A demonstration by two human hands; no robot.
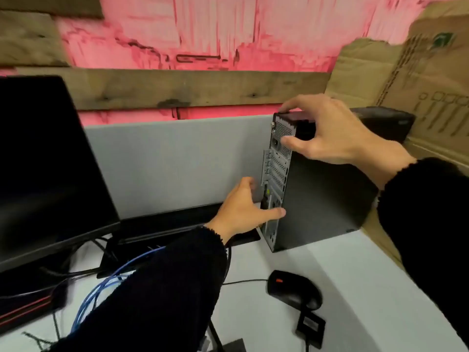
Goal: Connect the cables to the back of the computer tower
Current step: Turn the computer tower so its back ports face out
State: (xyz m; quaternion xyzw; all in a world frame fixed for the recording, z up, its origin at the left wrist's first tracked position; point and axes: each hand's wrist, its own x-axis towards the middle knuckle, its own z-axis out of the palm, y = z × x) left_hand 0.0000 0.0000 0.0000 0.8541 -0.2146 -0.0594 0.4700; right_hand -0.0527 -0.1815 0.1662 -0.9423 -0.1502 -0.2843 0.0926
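Observation:
A black computer tower (319,196) stands upright on the white desk, its perforated metal back panel (276,174) turned toward the grey divider. My right hand (327,130) grips the tower's top rear corner, fingers over the top and thumb on the back panel. My left hand (243,209) reaches in at the lower part of the back panel, thumb against the tower's rear edge; its fingers are hidden behind the hand, so whether they hold a plug cannot be seen. A blue cable (101,290) and black cables (63,275) lie loose on the desk under my left sleeve.
A dark monitor (48,161) stands at the left. A black mouse (291,288) with its wire lies on the white desk (355,288) in front of the tower. A grey divider (172,161) runs behind, and cardboard (418,72) leans at the right.

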